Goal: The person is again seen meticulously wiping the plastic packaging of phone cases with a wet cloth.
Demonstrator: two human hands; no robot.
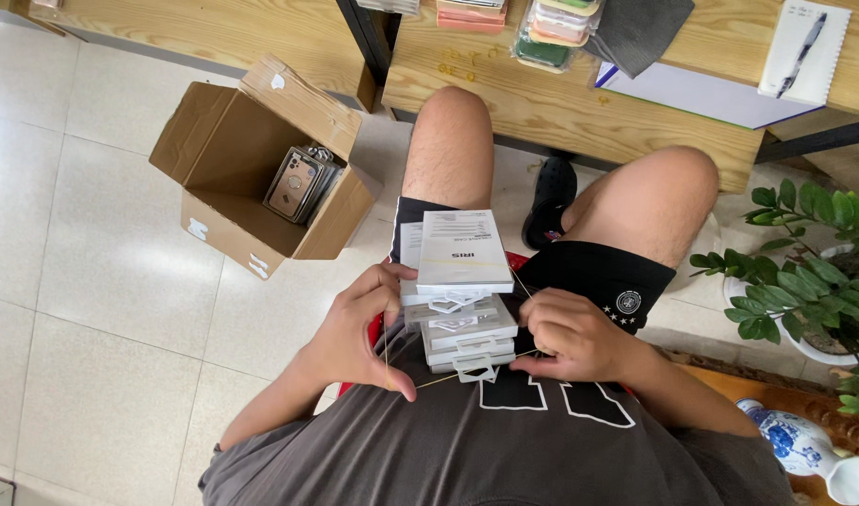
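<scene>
On lap at 6 o'clock, stack of white phone-case packs (460, 281) sits w/ yellow rubber band (448, 379) half-looped: left hand (359, 333) hooks it w/ thumb, right hand (572, 335) pinches other end; banding unfinished, more cases in cardboard box (261, 169) at 10 o'clock.

Two hands: left hand (359, 328), right hand (570, 333); one cardboard box (228, 178); one pen (802, 42); one potted plant (814, 272); one black shoe (549, 199)

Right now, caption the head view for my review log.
Both hands, left hand and right hand, stretch a thin yellow rubber band around stacked white flat boxes on lap.
</scene>
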